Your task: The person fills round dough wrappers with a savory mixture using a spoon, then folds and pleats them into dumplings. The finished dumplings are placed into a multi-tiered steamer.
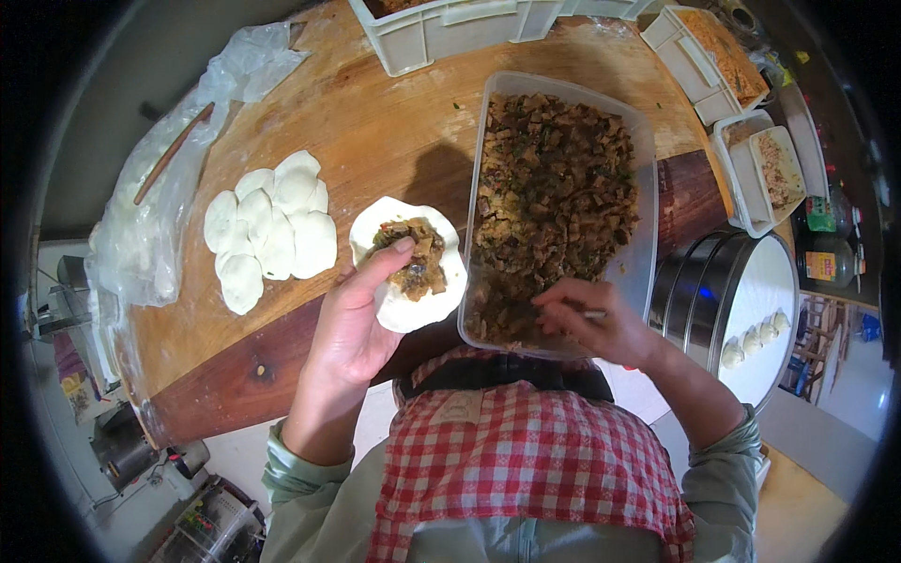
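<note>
My left hand (366, 310) holds a round dough wrapper (401, 317) with a heap of chopped filling (422, 264) on it; the thumb presses on the filling. My right hand (581, 313) grips a thin tool by its pale handle (595, 314), its far end hidden at the filling. That hand is over the near end of a translucent plastic tub (644, 260) of chopped brown filling (556, 176). To the left of my left hand, several flat dough wrappers (271, 229) lie overlapping on the wooden table (366, 112).
A plastic sheet (155, 211) covers something pale at the left, with a thin wooden stick (172, 155) on top. White crates (464, 32) stand at the far edge. Smaller containers (757, 172) of filling are at the right, above round metal steamers (746, 338) with several small dumplings (753, 341) on top.
</note>
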A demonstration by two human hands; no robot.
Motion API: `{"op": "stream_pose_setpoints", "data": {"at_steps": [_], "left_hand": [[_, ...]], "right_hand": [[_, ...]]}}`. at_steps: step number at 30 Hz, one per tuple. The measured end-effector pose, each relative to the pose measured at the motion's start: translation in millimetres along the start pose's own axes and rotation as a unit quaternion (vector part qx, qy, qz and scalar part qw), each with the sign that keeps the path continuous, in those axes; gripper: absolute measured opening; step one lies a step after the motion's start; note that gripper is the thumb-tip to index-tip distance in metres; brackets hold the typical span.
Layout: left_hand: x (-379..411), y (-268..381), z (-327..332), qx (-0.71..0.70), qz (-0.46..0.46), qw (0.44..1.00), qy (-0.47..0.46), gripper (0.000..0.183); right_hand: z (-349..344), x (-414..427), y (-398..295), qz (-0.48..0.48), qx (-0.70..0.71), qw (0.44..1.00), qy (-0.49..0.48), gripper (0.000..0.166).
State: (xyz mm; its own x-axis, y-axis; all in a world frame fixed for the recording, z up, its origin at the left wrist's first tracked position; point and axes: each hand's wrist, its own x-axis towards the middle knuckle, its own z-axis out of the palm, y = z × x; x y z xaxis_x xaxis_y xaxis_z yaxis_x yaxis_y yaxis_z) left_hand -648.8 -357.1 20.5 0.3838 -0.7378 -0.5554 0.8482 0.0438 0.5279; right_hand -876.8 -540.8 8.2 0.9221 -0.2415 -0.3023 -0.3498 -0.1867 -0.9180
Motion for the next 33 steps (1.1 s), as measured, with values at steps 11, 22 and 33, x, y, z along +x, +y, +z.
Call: {"op": "stream_pose_setpoints", "data": {"at_steps": [11, 22, 33], "left_hand": [[4.5, -13.4, 47.7, 0.244, 0.067, 0.965, -0.072, 0.05], [41.8, -58.4, 97.6, -0.023, -0.11, 0.993, -0.04, 0.052], [29.8, -55.3, 89.2, 0.063, -0.109, 0.975, -0.185, 0.037]], "right_hand": [[-52.3, -31.3, -55.2, -0.05, 0.114, 0.974, 0.19, 0.022], [-30.3, -31.5, -49.4, -0.228, -0.362, 0.86, 0.278, 0.046], [-55.1, -8.5, -37.1, -0.143, -0.072, 0.962, 0.219, 0.017]]}}
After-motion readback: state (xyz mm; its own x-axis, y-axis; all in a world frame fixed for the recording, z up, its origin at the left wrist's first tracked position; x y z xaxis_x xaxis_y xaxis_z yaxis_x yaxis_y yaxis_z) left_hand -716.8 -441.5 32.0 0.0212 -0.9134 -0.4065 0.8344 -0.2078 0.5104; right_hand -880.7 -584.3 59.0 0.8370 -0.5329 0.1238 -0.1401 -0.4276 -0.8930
